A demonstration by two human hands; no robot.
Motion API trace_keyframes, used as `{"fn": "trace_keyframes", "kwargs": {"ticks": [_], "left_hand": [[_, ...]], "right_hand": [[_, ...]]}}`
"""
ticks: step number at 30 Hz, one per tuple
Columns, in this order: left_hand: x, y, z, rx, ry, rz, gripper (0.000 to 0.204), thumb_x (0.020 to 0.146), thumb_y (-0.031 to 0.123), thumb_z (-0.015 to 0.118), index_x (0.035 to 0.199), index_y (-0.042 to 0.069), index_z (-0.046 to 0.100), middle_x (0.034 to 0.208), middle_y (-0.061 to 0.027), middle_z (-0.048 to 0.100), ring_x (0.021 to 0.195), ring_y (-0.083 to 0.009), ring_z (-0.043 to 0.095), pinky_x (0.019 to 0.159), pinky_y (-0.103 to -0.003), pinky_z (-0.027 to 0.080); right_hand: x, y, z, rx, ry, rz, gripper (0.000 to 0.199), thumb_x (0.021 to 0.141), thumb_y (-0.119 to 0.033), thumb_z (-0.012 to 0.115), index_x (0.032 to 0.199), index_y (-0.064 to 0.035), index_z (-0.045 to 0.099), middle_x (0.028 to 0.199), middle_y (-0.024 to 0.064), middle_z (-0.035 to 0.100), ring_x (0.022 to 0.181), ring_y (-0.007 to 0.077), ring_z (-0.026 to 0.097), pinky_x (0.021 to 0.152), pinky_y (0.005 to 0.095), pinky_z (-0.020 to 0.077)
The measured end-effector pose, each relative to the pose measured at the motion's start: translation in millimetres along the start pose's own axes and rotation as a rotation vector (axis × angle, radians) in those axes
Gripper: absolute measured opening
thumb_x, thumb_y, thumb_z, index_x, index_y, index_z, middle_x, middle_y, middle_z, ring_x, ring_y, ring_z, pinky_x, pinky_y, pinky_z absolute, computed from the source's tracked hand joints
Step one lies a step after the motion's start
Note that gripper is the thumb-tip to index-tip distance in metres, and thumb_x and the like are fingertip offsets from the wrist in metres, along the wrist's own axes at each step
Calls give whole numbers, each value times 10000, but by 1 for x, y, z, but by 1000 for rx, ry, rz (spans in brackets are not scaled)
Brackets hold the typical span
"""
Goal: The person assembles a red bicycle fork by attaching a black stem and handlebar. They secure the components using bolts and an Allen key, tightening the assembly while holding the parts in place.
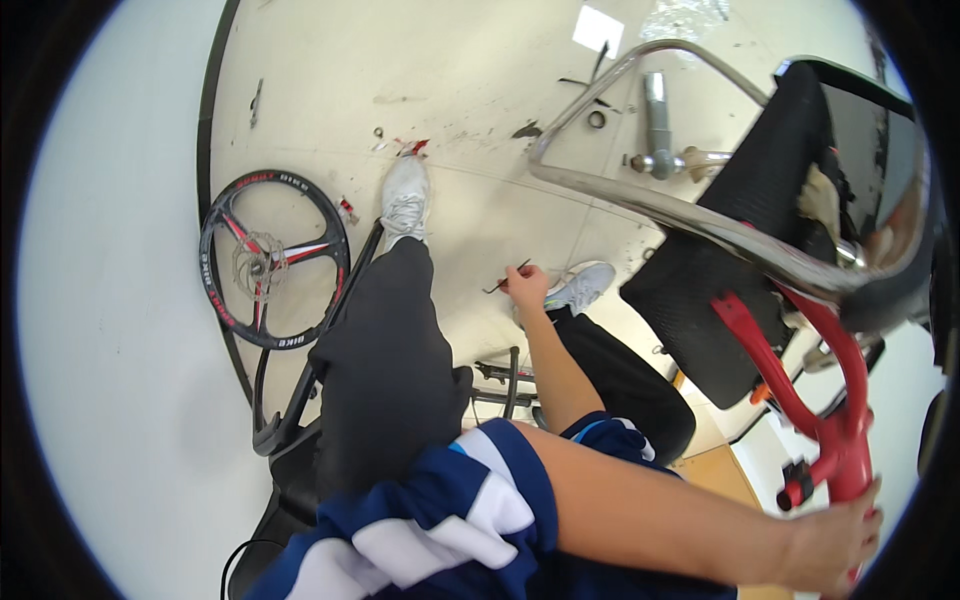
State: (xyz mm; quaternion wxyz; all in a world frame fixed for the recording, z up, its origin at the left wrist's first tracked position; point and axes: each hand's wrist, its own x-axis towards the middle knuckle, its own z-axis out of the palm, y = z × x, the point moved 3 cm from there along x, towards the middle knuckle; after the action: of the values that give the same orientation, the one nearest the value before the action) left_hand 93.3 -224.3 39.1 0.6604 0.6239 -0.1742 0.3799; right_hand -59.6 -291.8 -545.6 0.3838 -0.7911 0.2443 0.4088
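- Nearest, the right hand (835,545) is wrapped around the red bicycle frame (830,400), at lower right.
- Below, the left hand (527,287) pinches a thin dark hex key (505,280) above the floor (480,90).
- Farther left, a black wheel (272,260) with red-and-white lettering lies flat.
- Farthest, a white square label (598,28) lies on the floor.

The wheel (272,262) lies on the floor (480,70) left of the legs — bicycle frame (830,400) at right.
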Motion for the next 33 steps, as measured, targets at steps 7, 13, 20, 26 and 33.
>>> {"fn": "trace_keyframes", "kwargs": {"ticks": [7, 13, 20, 26, 33], "left_hand": [[9, -8, -52, 66, -87, 75, 392, 944, 209, 491, 1319, 324, 478, 1087, -23, 594, 959, -232, 620, 766, -486, 490], [11, -17, -17, 78, -155, 176, 544, 806, 82, 652, 1321, 116, 480, 1090, -133, 585, 1063, -323, 581, 925, -452, 437], [12, -11, -5, -11, -334, 98, 619, 836, 26, 698, 1375, 49, 393, 1239, -209, 554, 1163, -404, 532, 987, -435, 430], [18, 2, 11, -14, -395, -2, 595, 875, 87, 695, 1378, 20, 385, 1252, -245, 539, 1182, -426, 514, 998, -434, 418], [-1, -83, -6, 177, -385, -208, 588, 918, 467, 629, 1234, -17, 523, 975, -198, 660, 967, -333, 638, 843, -428, 504]], "right_hand": [[-77, -74, -18, 223, -49, -47, 140, 914, -101, 560, 941, 13, 484, 776, 101, 565, 635, 211, 643, 594, 366, 591], [-150, -138, -67, 268, -33, -260, 71, 911, -80, 533, 920, -16, 506, 744, 92, 579, 644, 182, 615, 573, 328, 531], [-281, -169, -171, 395, -98, -501, 44, 874, -76, 575, 889, -57, 539, 733, 31, 570, 582, 97, 499, 499, 240, 395], [-413, -163, -276, 1222, -304, -587, 224, 914, -236, 543, 1030, -47, 573, 729, 12, 498, 473, 57, 325, 441, 204, 245], [-537, -234, -276, 903, -474, -1153, 700, 959, -332, 520, 1518, -43, 212, 970, 196, 589, 471, 32, 346, 406, 175, 316]]}}
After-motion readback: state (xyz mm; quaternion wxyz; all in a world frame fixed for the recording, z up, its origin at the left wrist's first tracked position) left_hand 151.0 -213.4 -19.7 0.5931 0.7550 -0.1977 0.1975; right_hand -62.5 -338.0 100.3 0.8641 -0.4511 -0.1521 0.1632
